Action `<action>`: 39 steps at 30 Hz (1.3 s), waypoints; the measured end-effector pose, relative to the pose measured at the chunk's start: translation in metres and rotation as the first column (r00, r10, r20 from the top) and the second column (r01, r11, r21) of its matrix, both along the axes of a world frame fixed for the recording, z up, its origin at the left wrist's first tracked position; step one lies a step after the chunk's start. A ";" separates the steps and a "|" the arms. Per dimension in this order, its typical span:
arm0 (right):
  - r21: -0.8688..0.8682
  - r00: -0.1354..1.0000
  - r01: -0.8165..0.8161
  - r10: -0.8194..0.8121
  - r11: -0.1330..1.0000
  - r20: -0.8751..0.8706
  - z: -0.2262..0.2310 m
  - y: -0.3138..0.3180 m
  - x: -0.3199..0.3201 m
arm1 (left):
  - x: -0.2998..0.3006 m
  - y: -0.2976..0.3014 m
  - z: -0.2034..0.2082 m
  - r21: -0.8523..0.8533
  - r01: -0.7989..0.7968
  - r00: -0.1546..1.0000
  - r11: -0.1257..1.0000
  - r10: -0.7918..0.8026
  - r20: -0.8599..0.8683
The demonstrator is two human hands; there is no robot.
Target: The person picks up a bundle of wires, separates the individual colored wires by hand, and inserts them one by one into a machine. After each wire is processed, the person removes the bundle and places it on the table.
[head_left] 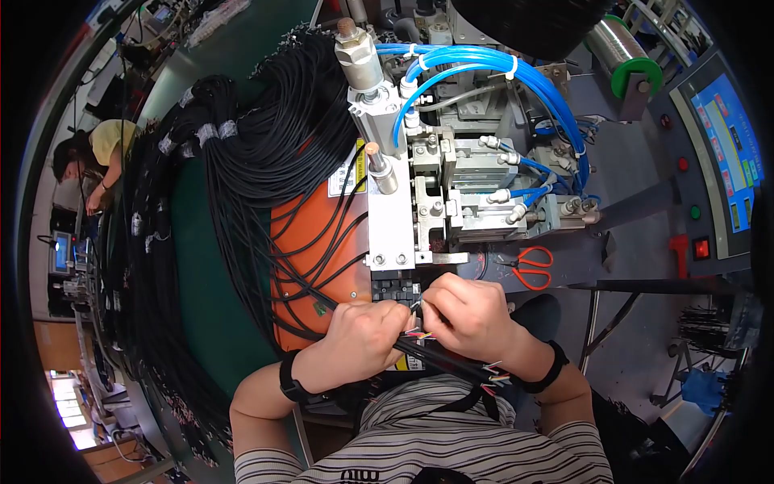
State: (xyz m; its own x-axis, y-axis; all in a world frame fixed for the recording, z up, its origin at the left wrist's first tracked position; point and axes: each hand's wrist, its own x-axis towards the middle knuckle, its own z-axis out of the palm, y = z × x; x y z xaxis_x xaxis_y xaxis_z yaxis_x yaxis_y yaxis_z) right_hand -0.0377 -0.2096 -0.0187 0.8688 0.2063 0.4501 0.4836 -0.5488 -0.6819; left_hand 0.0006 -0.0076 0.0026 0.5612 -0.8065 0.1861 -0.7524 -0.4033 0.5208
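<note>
My left hand [364,332] and my right hand [466,319] come together in front of the machine, fingertips almost touching. Both are closed in a pinch on the thin wires [417,305] at the end of a black cable; the fingers hide most of it. Just beyond the fingertips is a small black fixture [393,288], below the machine's white upright plate [391,222]. Under my hands, across my lap, runs a bundle of black cables [451,360]. Its stripped ends show red, white and yellow wires [496,377].
Long black cables [274,137] lie heaped over the orange machine cover [339,242] and green table [193,258]. Red-handled scissors [533,269] lie right of the fixture. Blue air hoses [516,68] arch above the cylinders. A control screen [728,149] stands far right; another person [105,153] sits far left.
</note>
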 end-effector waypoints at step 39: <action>0.089 0.958 0.135 -0.107 0.987 -0.267 -0.028 0.005 0.005 | 0.011 0.016 0.006 0.060 -0.035 0.994 0.998 0.029 0.108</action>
